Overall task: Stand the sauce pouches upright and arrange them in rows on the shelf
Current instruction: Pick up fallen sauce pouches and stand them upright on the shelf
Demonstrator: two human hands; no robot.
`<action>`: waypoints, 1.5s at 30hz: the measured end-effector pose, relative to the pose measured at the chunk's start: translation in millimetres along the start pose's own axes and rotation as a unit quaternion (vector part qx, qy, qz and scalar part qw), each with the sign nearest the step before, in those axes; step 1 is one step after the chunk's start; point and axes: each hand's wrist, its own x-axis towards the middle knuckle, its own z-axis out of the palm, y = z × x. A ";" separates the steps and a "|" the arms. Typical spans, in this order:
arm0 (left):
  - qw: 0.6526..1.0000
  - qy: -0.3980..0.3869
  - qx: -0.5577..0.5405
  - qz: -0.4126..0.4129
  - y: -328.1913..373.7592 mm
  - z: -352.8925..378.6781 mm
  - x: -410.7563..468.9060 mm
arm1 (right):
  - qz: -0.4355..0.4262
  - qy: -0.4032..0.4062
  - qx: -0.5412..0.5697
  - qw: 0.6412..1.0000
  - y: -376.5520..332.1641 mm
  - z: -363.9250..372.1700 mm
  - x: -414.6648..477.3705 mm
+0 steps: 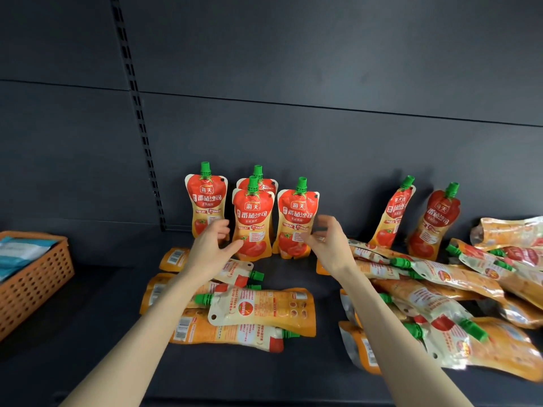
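Now, left hand [210, 245]: open with fingers spread and nothing in it. It is in front of the standing pouches, thumb stretched toward the front middle one. I cannot tell whether it touches.
Right hand [329, 245]: fingers loosely curved and blurred, gripping nothing, just at the lower right edge of the rightmost standing pouch.
Standing pouches [252, 221]: four upright with green caps up, at 12 o'clock from the hands; three stand across the front and one behind the middle.
Leaning pouches [392, 215]: two at 2 o'clock, tilted against the back panel [293, 54].
Left heap [261, 309]: pouches lying flat at 6 o'clock, partly under the left forearm.
Right heap [440, 289]: many flat, overlapping pouches at 3 to 4 o'clock.
Shelf [102, 304]: dark, carrying all the pouches.
Basket [38, 274]: orange and perforated, at 9 o'clock, with blue packets inside.
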 end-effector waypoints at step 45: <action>0.953 -0.097 -0.283 0.041 -26.2 -99.3 -22.3 | 0.093 -0.111 0.352 0.925 -79.7 43.5 -83.0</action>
